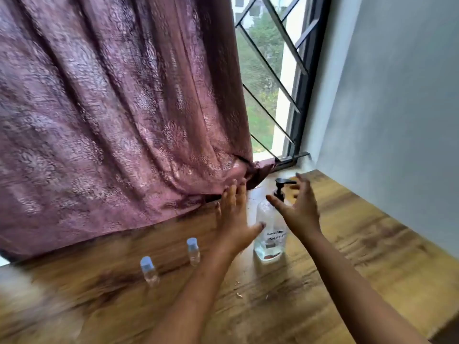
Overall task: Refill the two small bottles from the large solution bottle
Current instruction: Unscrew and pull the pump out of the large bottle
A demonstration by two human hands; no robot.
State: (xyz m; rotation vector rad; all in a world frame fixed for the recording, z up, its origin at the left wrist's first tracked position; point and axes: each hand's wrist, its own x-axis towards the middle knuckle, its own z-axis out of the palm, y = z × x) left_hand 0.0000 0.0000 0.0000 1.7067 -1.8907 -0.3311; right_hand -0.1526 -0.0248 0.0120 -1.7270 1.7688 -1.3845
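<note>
The large clear solution bottle [269, 242] with a black pump head [282, 186] and a handwritten label stands upright on the wooden table [347, 281]. My left hand [236, 219] is open just left of it, its thumb close to the bottle's side. Spread open, my right hand [296, 209] hovers beside the pump, not gripping it. Two small clear bottles with blue caps stand upright to the left: one [193, 252] nearer the big bottle, the other [149, 270] further left and nearer me.
A purple patterned curtain [111, 108] hangs over the table's far edge behind the bottles. A barred window [270, 78] and a pale wall [397, 108] close off the far right corner. Small crumbs [239, 295] lie on the wood.
</note>
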